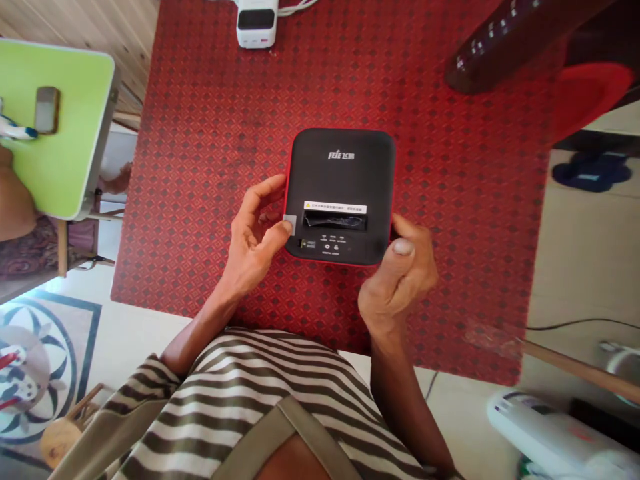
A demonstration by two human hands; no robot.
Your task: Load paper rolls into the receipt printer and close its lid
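A black receipt printer (340,180) with a red rim lies on a red patterned tablecloth (210,153). It has a paper slot under a white warning label and small buttons near its front edge. My left hand (255,237) is at the printer's left side, thumb pressed on a small grey square tab at that edge, fingers curled. My right hand (400,273) grips the printer's front right corner, fingers wrapped round its side, thumb on top.
A white device (257,23) with a cable sits at the cloth's far edge. At the far right lie a dark remote-like object (500,40) and a red plate (590,93). A green table (55,133) stands left. White equipment (555,433) lies near right.
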